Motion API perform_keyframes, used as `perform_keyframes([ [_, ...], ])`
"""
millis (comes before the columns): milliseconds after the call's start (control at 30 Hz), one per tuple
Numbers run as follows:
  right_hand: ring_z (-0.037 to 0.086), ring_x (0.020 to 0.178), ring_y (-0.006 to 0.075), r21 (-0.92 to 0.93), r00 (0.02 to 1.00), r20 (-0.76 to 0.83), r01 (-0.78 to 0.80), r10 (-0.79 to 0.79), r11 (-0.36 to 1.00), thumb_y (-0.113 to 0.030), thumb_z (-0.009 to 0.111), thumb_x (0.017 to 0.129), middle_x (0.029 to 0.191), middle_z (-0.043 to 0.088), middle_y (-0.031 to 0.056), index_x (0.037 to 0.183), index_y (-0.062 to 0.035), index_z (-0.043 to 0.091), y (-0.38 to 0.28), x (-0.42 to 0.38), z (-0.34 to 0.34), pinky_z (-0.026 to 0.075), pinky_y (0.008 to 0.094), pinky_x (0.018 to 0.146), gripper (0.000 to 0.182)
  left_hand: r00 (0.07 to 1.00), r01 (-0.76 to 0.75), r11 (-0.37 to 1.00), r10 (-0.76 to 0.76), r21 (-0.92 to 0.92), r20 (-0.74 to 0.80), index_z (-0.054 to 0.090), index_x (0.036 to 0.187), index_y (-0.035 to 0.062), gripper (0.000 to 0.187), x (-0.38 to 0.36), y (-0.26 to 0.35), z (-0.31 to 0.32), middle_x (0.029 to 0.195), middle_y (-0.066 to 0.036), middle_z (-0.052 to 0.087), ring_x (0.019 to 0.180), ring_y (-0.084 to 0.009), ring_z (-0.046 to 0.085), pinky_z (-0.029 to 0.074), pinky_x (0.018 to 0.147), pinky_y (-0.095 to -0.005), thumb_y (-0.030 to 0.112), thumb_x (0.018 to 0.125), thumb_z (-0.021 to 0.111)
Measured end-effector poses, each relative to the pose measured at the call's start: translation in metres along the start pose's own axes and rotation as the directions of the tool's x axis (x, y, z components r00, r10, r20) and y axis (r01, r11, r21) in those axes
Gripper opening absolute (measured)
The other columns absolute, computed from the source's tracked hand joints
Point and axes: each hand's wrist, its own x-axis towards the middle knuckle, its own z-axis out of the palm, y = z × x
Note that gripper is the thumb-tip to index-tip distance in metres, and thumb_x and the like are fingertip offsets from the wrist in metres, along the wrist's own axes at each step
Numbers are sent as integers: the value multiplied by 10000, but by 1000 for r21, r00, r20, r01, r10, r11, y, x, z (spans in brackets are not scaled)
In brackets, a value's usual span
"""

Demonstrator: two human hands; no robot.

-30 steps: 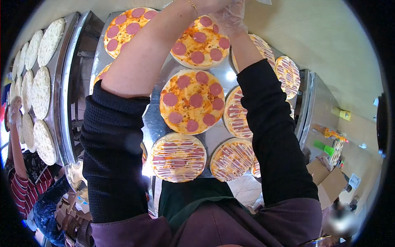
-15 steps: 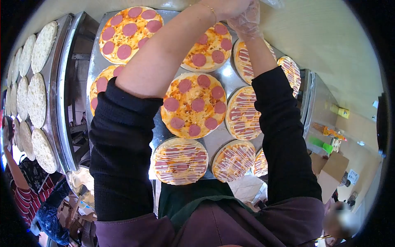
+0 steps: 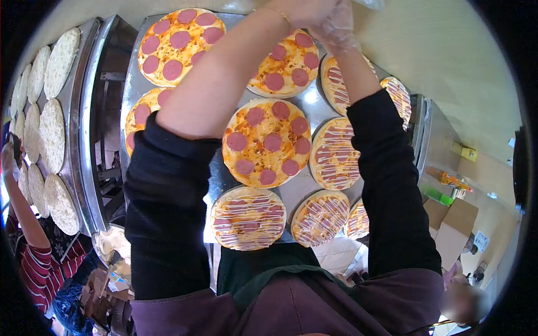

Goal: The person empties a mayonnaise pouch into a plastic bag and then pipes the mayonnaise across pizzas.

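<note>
My left hand (image 3: 314,10) and my right hand (image 3: 335,31) meet at the top edge, above the far pizzas. The right hand wears a clear plastic glove and its fingers look curled in; what they hold is hidden. The left hand's fingers are hidden or cut off by the frame. Beside them shows a bit of clear plastic (image 3: 371,3). Below my arms, a sausage-topped pizza (image 3: 267,143) lies on a metal tray (image 3: 305,173). A pizza striped with white sauce (image 3: 248,218) sits at the near edge, and several more striped ones lie on the right.
To the left, a second metal tray (image 3: 78,140) carries several plain flat bases (image 3: 51,136). Another person's arm (image 3: 25,207) reaches toward it. A tub of pale cream stuff (image 3: 112,245) stands below. At right are a cardboard box (image 3: 457,224) and another person (image 3: 464,299).
My hands stay together at the top with only a small shift. The view has moved slightly, and the other person's arm at left has risen farther into view.
</note>
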Motion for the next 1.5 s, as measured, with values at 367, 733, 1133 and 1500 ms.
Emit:
perform_keyframes([
  [367, 532, 1235, 207, 934, 898, 346, -358, 272, -8, -135, 851, 803, 1345, 539, 74, 1417, -111, 430, -35, 35, 32, 464, 386, 1064, 746, 998, -67, 938, 59, 340, 36, 652, 1034, 10, 273, -18, 37, -60, 954, -80, 679, 883, -174, 608, 494, 823, -335, 215, 1015, 472],
  [733, 549, 1203, 192, 608, 998, 64, -24, -19, 794, -105, 871, 762, 1295, 572, 57, 1325, -113, 521, -35, 31, -5, 478, 370, 1017, 663, 987, -163, 987, 163, 7, 3, 677, 1093, 20, 276, -4, -8, 16, 1034, -145, 705, 948, -260, 651, 508, 868, -373, 198, 1009, 484],
  [1133, 553, 1206, 194, 845, 996, 88, -77, 6, 530, -118, 875, 760, 1288, 579, 49, 1306, -107, 540, -66, 39, 28, 472, 373, 1028, 641, 991, 79, 947, -41, 310, -125, 680, 1050, -3, 238, -30, 28, -69, 978, -145, 700, 920, -259, 660, 512, 836, -358, 138, 985, 499],
  [1500, 554, 1205, 191, 815, 979, 199, -193, 49, 546, -123, 877, 765, 1282, 582, 42, 1297, -105, 551, -79, 43, -1, 477, 372, 1023, 624, 997, -67, 992, 70, -103, 17, 693, 1044, 16, 257, -16, -4, 12, 1030, -144, 722, 965, -250, 678, 511, 883, -352, 201, 992, 522],
])
